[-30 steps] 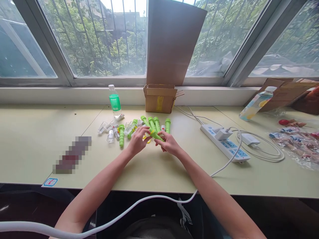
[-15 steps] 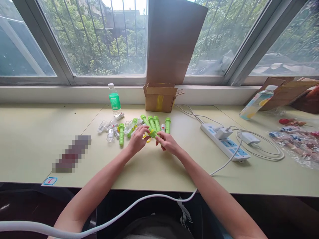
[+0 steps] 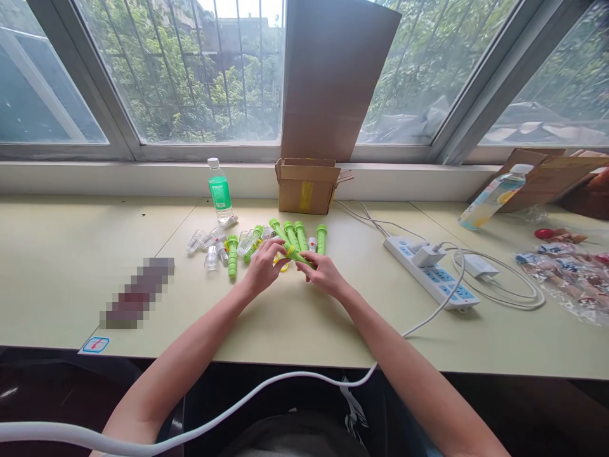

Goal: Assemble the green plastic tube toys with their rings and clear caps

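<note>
Both of my hands hold one green ribbed plastic tube (image 3: 297, 256) over the middle of the table. My left hand (image 3: 263, 263) pinches its wide end, where a yellowish ring shows. The fingers of my right hand (image 3: 324, 273) are wrapped round the narrower end. Behind them lie several similar tubes, among them a green tube (image 3: 321, 238) on the right. Another green tube (image 3: 232, 257) rests left of my left hand. Clear plastic cups, such as one ribbed cup (image 3: 212, 258), are scattered at the left. A yellow ring (image 3: 284, 267) is partly hidden beneath the hands.
A bottle with a green label (image 3: 220, 193) stands behind the parts, near a cardboard box (image 3: 304, 187). To the right are a power strip (image 3: 432, 276) with cables, a tilted drink bottle (image 3: 495, 198) and plastic bags (image 3: 566, 273). A white cable (image 3: 266, 382) crosses in front.
The held tube has turned and slid slightly, so more of its green body shows between my hands. My right hand has shifted a little along it; the left stays at the wide end.
</note>
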Tool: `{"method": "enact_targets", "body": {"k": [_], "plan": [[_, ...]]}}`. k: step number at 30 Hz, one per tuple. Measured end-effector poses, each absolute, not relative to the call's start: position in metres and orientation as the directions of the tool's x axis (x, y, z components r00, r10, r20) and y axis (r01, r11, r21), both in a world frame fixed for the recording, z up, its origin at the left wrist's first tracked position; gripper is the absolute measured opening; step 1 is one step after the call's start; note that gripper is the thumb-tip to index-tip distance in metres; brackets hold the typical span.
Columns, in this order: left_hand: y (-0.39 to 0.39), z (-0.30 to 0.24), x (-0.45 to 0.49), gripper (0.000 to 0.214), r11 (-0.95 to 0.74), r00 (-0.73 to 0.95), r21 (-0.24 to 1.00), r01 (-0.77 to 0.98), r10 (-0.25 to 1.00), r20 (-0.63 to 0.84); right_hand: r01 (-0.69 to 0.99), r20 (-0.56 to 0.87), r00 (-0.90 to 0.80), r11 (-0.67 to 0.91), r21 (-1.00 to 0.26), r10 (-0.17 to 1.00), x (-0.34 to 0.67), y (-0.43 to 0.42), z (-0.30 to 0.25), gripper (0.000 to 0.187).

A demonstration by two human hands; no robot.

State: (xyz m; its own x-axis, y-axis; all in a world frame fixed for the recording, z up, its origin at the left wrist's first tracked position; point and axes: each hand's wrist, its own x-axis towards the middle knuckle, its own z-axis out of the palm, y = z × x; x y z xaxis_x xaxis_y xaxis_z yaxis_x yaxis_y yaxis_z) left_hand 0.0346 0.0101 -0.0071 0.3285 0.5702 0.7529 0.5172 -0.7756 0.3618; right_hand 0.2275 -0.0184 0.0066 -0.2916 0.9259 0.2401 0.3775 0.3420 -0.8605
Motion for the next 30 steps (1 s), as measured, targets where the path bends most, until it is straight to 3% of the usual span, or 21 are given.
{"method": "enact_targets", "body": {"k": [12, 21, 30], "plan": [[0.0057, -0.0022, 0.0350, 0.009, -0.788, 0.313, 0.346, 0.510, 0.544, 0.779, 0.292, 0.171, -0.266, 0.249, -0.923, 0.949, 0.2262, -0.0201, 0.0058, 0.037], [0.0054, -0.0035, 0.0361, 0.017, -0.771, 0.323, 0.347, 0.534, 0.566, 0.759, 0.342, 0.233, -0.297, 0.331, -0.879, 0.926, 0.2246, -0.0215, 0.0103, 0.033], [0.0044, -0.0016, 0.0355, 0.014, -0.780, 0.341, 0.328, 0.532, 0.552, 0.761, 0.304, 0.134, -0.250, 0.209, -0.929, 0.959, 0.2259, -0.0221, 0.0097, 0.045]]}}
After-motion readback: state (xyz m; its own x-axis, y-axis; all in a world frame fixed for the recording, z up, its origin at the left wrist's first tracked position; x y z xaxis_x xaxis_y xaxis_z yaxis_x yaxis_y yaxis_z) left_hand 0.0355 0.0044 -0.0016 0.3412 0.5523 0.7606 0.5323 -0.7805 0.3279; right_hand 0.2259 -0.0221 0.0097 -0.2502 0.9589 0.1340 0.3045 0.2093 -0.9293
